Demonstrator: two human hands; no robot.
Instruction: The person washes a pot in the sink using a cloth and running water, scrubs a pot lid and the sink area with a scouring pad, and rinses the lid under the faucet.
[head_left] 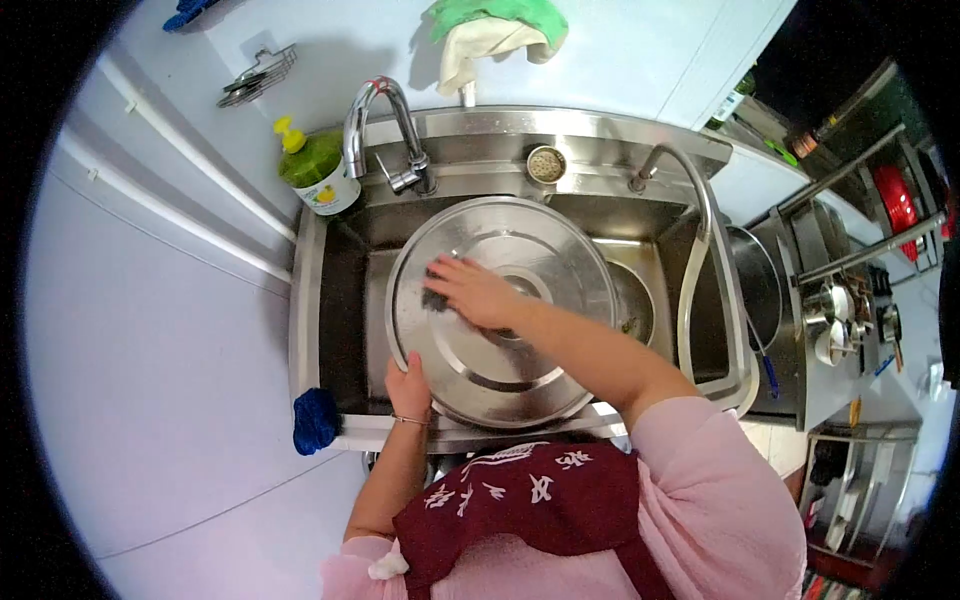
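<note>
Stainless-steel pot lid [500, 355], large and round, lies over the basin of a metal sink [345, 290], covering most of its middle. The left hand [408, 385] is clamped on the lid's near-left rim, thumb on top. The right hand [478, 293] reaches across the lid, its fingers closed down over a dark scouring pad [434, 299] and holding it against the metal, left of centre.

The step in hand looks like scrubbing the lid's upper face. As a judgement, the next move calls for a steady left grip on the rim while the pad covers the outer rings and the area under the right forearm.

Behind the lid, a chrome faucet [408, 125] arches at the left, beside a green pump bottle [320, 182] with a yellow top. A small round strainer [546, 165] sits on the back ledge. A blue cloth [316, 420] hangs over the front-left corner.

Possible obstacles: a round metal vessel [638, 300], partly hidden beneath the lid's right edge, and a pale hose [692, 290] curving down into the sink's right end. The faucet could catch the far rim if the lid were lifted. Farther right stands a dark, wide pan [757, 285].
</note>
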